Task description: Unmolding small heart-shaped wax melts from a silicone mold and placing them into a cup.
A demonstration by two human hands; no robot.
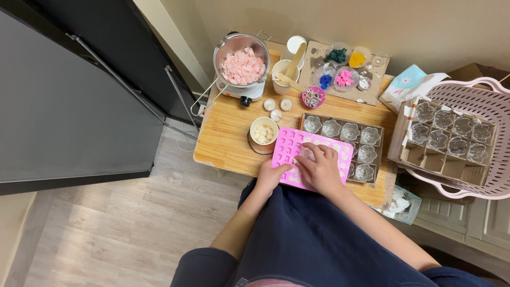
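Hands (319, 167) on pink mould (297, 151), pot (243, 66) of pink chunks

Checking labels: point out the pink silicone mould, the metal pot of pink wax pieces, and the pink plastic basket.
Pink silicone mould (289, 146): head view, bare upper-left corner.
Metal pot of pink wax pieces (243, 66): head view, wax inside.
Pink plastic basket (499, 114): head view, right wall.

Beige wall (435, 26), pale wood-plank floor (106, 234), dark cabinet (64, 101), low wooden table (228, 138)

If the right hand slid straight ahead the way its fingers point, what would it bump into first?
Probably the round cup of white pieces. The right hand lies on the pink mold, fingers aimed up-left; heights are hard to judge.
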